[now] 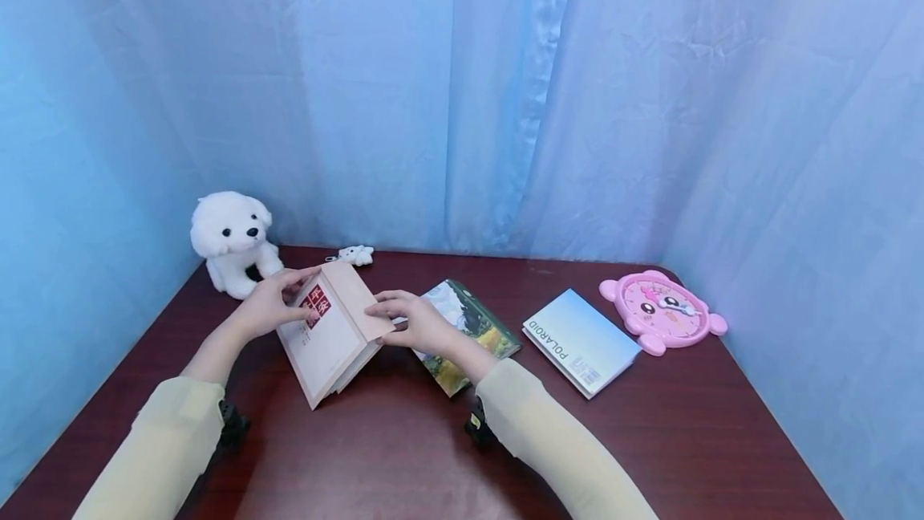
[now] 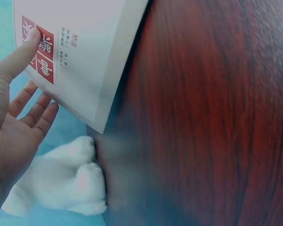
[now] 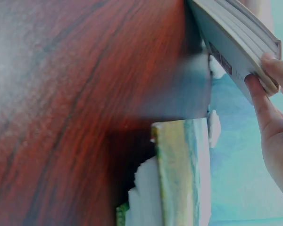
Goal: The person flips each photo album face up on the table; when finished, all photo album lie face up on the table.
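A cream-coloured book [image 1: 328, 351] with a red label of white characters is held tilted over the left part of the table. My left hand [image 1: 267, 307] grips its far left edge, thumb across the red label and the other fingers behind the cover. On the opposite side, my right hand [image 1: 422, 327] pinches the book near the spine, with its page edges showing below. The right wrist view shows thumb and finger on either side of the book's corner [image 3: 254, 61]. Under my right forearm lies a book with a painted landscape cover [image 1: 462, 327], partly hidden.
A white plush dog [image 1: 234, 239] sits at the back left corner, with a small white plush charm [image 1: 356, 255] by the back edge. To the right lie a blue and white POLAROID album [image 1: 577, 343] and a pink clock [image 1: 660, 311]. Blue curtains [image 1: 375, 103] surround the table.
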### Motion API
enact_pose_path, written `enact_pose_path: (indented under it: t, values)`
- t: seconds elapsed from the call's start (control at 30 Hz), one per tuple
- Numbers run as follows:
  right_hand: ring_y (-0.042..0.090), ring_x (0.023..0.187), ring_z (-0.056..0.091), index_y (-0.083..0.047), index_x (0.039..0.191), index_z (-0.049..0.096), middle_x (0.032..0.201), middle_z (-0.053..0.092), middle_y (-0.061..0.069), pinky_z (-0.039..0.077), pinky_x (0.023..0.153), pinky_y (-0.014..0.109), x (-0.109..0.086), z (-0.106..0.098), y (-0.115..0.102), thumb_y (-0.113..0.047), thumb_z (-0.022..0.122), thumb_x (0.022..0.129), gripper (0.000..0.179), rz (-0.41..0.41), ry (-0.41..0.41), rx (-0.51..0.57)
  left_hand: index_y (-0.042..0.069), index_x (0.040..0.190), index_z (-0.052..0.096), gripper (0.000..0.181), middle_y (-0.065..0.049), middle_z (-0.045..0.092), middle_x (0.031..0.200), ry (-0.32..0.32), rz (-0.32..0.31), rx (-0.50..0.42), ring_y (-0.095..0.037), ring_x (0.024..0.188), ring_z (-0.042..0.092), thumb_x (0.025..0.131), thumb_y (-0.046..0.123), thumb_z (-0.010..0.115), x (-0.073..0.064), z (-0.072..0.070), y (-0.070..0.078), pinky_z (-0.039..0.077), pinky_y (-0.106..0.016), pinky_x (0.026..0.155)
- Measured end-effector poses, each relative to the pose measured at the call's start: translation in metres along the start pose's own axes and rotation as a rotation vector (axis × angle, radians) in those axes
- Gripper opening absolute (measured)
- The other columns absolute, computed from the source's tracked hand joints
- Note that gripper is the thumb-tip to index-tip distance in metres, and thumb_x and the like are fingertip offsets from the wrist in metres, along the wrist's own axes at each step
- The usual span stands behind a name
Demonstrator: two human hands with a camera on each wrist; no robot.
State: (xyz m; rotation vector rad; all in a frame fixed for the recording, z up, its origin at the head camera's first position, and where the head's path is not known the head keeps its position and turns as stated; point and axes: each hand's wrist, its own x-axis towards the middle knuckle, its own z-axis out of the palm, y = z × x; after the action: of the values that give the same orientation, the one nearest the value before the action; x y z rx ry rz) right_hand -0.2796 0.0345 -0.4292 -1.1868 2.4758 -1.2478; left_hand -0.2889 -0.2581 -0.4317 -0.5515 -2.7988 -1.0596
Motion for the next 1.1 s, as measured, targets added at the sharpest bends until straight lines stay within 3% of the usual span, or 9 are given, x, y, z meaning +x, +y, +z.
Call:
enact_pose_path:
  t: [0.33, 0.53, 0.73, 0.93, 1.1]
  values:
    - [0.025, 0.119, 0.053, -0.004, 0.121, 0.064, 0.138, 0.047, 0.01, 0.053, 0.079, 0.019, -0.006, -0.007, -0.01, -0.003, 0.073, 0.08, 0.043, -0.078, 0.064, 0.046, -0.001, 0.137, 0.047, 0.072, -0.024, 0.054, 0.125, 0.117, 0.037, 0.013, -0.036, 0.1, 0.057, 0.077, 0.02, 0.079, 0.004, -0.007, 0.021, 0.049, -0.05, 0.082]
    - [0.034, 0.116, 0.056, 0.004, 0.129, 0.054, 0.138, 0.045, 0.019, 0.053, 0.079, 0.022, -0.014, -0.012, -0.033, 0.004, 0.071, 0.08, 0.052, -0.089, 0.065, 0.132, -0.001, 0.134, 0.051, 0.065, -0.023, 0.059, 0.118, 0.126, 0.005, -0.009, -0.038, 0.101, 0.059, 0.08, 0.023, 0.077, 0.004, -0.017, 0.03, 0.05, -0.052, 0.08]
    - [0.028, 0.114, 0.058, -0.001, 0.138, 0.043, 0.13, 0.053, 0.019, 0.054, 0.079, 0.023, -0.021, -0.017, -0.053, 0.003, 0.071, 0.08, 0.064, -0.042, 0.1, 0.231, -0.001, 0.132, 0.051, 0.062, -0.022, 0.059, 0.116, 0.129, -0.027, -0.069, -0.036, 0.103, 0.058, 0.081, 0.026, 0.075, 0.005, -0.028, 0.041, 0.052, -0.043, 0.078]
    - [0.028, 0.113, 0.059, -0.004, 0.138, 0.042, 0.13, 0.055, 0.019, 0.055, 0.078, 0.029, -0.02, -0.017, -0.051, 0.001, 0.074, 0.078, 0.068, -0.051, 0.13, 0.248, 0.0, 0.13, 0.049, 0.064, -0.021, 0.057, 0.118, 0.114, -0.064, -0.134, -0.035, 0.106, 0.056, 0.08, 0.032, 0.076, 0.005, -0.037, 0.051, 0.052, -0.045, 0.082]
    - [0.021, 0.109, 0.061, -0.009, 0.134, 0.048, 0.129, 0.058, 0.011, 0.056, 0.075, 0.029, -0.015, -0.009, -0.036, -0.001, 0.077, 0.075, 0.066, -0.036, 0.137, 0.284, 0.001, 0.129, 0.046, 0.065, -0.019, 0.054, 0.119, 0.104, -0.085, -0.167, -0.034, 0.11, 0.054, 0.081, 0.033, 0.075, 0.003, -0.04, 0.054, 0.048, -0.05, 0.09]
